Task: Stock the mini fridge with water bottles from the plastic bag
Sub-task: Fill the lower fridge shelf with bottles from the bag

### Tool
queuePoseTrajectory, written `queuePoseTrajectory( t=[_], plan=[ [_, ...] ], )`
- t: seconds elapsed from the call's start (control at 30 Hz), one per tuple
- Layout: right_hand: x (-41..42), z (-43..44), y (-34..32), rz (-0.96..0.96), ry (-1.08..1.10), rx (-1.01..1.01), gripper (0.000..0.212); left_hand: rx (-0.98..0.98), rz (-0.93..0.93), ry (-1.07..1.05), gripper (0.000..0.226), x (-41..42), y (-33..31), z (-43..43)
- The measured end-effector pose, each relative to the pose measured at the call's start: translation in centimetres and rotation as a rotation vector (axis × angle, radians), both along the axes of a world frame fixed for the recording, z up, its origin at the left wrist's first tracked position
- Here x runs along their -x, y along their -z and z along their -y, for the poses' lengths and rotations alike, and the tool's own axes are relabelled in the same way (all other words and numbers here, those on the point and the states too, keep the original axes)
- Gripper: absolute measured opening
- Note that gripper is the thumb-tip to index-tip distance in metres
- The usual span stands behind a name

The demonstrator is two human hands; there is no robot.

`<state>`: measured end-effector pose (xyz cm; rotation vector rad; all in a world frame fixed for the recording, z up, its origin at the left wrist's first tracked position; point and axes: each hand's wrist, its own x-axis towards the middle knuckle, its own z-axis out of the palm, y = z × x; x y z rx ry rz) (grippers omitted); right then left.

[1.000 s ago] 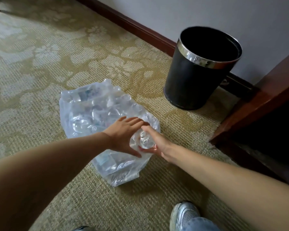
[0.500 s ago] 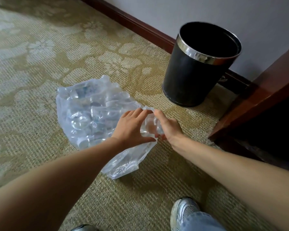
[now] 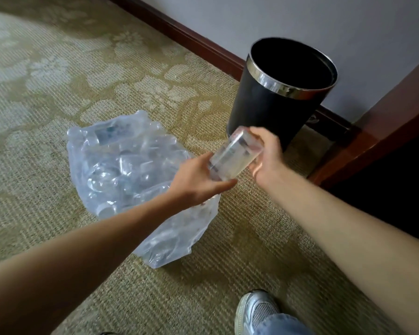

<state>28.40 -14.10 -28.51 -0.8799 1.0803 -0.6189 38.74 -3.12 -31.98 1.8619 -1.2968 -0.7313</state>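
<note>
1. A head-worn view looks down on a beige-green floral carpet (image 3: 58,68), with two bare forearms reaching forward.
2. A clear water bottle (image 3: 235,157) is held tilted in the air between both hands, just above the near right edge of the plastic bag and in front of the waste bin (motion blur softens its outline).
3. The left hand (image 3: 198,182) takes the bottle from the lower left. Its grip is on the bottle, thumb stretched along the underside, fingers hidden behind it.
4. The right hand (image 3: 269,155) has the upper right end. Its grip is closed around the bottle, fingers curled over it.
5. The plastic bag (image 3: 131,165), translucent and crumpled, lies on the carpet to the left, with more clear bottles showing through.
6. A round black waste bin (image 3: 271,112) with a shiny metal rim stands upright by the wall, just beyond the hands.
7. A dark wooden cabinet (image 3: 397,105) fills the right side, with a dark opening below. What it holds cannot be told.
8. A silver sneaker (image 3: 257,310) and a denim cuff show at the bottom edge.
</note>
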Motion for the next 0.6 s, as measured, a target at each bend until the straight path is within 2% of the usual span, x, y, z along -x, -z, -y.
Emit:
queuePoseTrajectory(
  t=[0.07, 0.13, 0.2, 0.3, 0.37, 0.47, 0.6],
  plan=[
    [-0.8, 0.8, -1.3, 0.058, 0.005, 0.017, 0.017, -0.162, -0.589, 0.064, 0.032, 1.2, -1.7, 1.2],
    [-1.2, 1.4, -1.6, 0.099, 0.022, -0.032, 0.019, -0.258, -1.067, 0.118, 0.036, 1.6, -3.0, 2.4],
    [-0.9, 1.4, -1.2, 0.096, 0.041, -0.116, 0.018, -0.373, -1.343, 0.132, 0.045, 1.0, -4.0, 2.7],
    [0.1, 1.0, -0.4, 0.076, -0.012, -0.261, 0.017, -0.570, -1.393, 0.100, 0.062, -0.4, -4.7, 2.2],
    [0.8, 1.0, -0.4, 0.011, -0.082, -0.285, 0.016, -0.639, -1.373, 0.090, 0.064, -1.6, -5.5, 2.1],
    [2.3, 1.0, -1.5, -0.098, -0.102, -0.320, 0.028, -0.683, -1.197, 0.166, 0.053, -3.0, -8.1, 2.0],
    [4.7, 0.5, -4.3, -0.328, -0.114, -0.268, 0.023, -0.614, -1.225, 0.292, 0.053, -2.4, -12.9, 1.1]
  ],
)
